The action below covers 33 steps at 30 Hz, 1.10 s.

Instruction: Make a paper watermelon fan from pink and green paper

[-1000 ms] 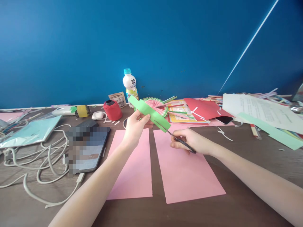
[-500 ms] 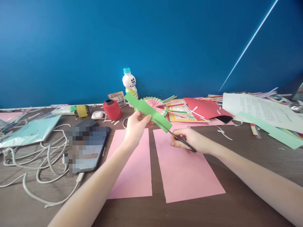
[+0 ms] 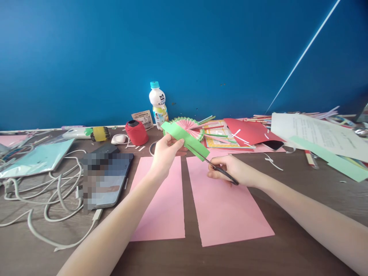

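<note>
A folded strip of green paper (image 3: pixel 184 138) is pinched in my left hand (image 3: pixel 167 152), near the middle of the view. My right hand (image 3: pixel 230 169) grips black scissors (image 3: pixel 221 172), whose blades lie at the strip's lower right end. Below my hands, two pink sheets lie side by side, a left one (image 3: pixel 163 207) and a right one (image 3: pixel 230 214), with a narrow gap between them. Behind the green strip is a pleated pink and green paper fan (image 3: pixel 186 123), partly hidden by it.
A bottle (image 3: pixel 158 105) and a red roll (image 3: pixel 136 133) stand at the back. On the left are a phone (image 3: pixel 112 180), white cables (image 3: pixel 61 191) and a light blue packet (image 3: pixel 37 159). Red paper (image 3: pixel 251 132) and a printed sheet (image 3: pixel 319 134) lie at the right.
The upper left end of the green strip has folded or drawn in, so it reaches less far and shows more of the bottle. Both hands and the scissors have hardly moved.
</note>
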### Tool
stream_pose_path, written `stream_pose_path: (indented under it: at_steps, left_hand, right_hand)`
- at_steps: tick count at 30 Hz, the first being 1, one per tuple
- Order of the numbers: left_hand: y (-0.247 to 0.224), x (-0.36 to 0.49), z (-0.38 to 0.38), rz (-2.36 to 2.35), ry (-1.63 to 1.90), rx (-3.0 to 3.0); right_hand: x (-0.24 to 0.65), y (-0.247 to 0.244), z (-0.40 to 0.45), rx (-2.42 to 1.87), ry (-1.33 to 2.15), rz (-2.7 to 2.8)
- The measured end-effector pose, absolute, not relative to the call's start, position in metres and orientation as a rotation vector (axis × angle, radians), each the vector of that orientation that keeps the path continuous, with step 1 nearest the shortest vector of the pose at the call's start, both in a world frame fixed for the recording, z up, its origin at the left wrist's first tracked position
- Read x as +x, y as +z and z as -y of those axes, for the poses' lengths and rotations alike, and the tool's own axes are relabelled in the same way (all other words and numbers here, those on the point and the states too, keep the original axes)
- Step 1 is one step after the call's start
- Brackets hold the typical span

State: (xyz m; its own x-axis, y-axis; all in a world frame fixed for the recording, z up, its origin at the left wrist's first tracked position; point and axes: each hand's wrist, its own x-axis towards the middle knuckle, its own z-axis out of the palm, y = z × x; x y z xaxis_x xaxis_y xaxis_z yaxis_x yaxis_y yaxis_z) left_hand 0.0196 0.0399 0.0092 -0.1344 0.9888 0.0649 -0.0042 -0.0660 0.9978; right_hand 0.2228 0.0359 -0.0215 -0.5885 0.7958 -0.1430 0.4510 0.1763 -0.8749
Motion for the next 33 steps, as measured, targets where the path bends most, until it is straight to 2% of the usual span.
stream_pose_path:
  at_steps: [33]
  left_hand:
    - [0.0034, 0.0233, -0.0385, -1.200, 1.311, 1.155]
  right_hand:
    - [0.2195, -0.0172, -0.0339, -1.174, 1.382, 2.100]
